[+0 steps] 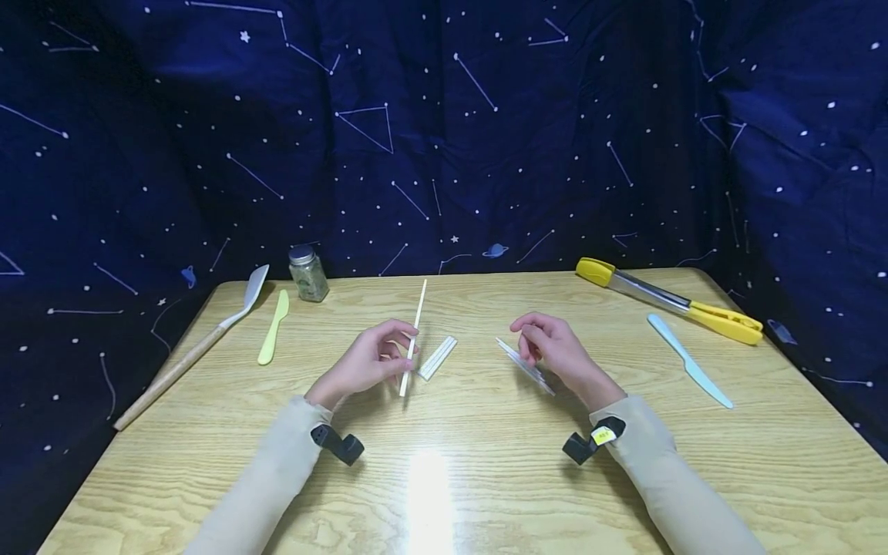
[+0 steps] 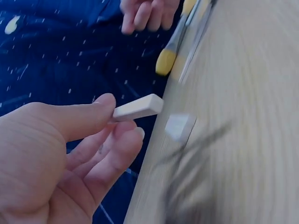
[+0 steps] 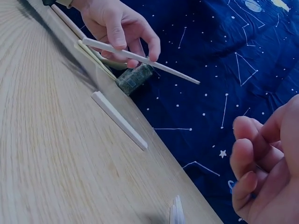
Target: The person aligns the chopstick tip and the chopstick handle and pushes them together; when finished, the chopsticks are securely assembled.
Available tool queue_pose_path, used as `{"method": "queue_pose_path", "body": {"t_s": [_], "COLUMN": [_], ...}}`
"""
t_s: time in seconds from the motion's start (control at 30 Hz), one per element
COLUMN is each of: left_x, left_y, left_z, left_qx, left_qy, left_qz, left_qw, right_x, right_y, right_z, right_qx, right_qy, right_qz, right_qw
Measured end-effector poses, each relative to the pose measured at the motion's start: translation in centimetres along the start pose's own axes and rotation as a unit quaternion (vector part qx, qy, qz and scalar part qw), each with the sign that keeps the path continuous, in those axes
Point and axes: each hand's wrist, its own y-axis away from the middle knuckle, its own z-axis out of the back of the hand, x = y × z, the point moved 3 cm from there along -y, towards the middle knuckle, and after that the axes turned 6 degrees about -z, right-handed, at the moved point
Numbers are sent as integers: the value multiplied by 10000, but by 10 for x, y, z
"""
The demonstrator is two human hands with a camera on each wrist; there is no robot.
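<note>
My left hand pinches a pale chopstick between thumb and fingers; it stands tilted above the table. Its squared end points toward the camera in the left wrist view. Just right of that hand, a short white bar with lengthwise lines lies on the table. My right hand, fingers loosely curled around nothing, hovers over a bundle of thin whitish strips. The hand partly hides this bundle in the head view. In the right wrist view only one end of the strips shows, at the bottom edge.
At left lie a wooden-handled spatula and a yellow-green plastic knife, with a lidded glass jar behind. Yellow-ended tongs and a light blue knife lie at right. A dark starry cloth hangs behind the table.
</note>
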Motion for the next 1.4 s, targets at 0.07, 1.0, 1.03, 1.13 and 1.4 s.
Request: {"method": "queue_pose_path", "body": {"t_s": [0.07,1.0,1.03,1.13,1.4], "left_x": [5,43,42,39,35], "left_y": [1,39,39,40,45], "left_z": [7,87,87,91,96], "left_qx": [-48,-40,-19,11,124], "left_qy": [36,-1679,-1766,-2111,-2782], "left_qz": [119,1091,1097,1073,1076], "left_qw": [9999,9797,9782,9716,9544], "right_x": [0,-13,-13,-13,-12], "right_y": [0,-5,-5,-5,-6], "right_z": [2,11,11,11,12], "right_qx": [-114,-224,-229,-209,-179], "right_qy": [-4,234,244,279,342], "right_qz": [60,7,-22,18,133], "right_qw": [9999,9995,9994,9994,9992]}}
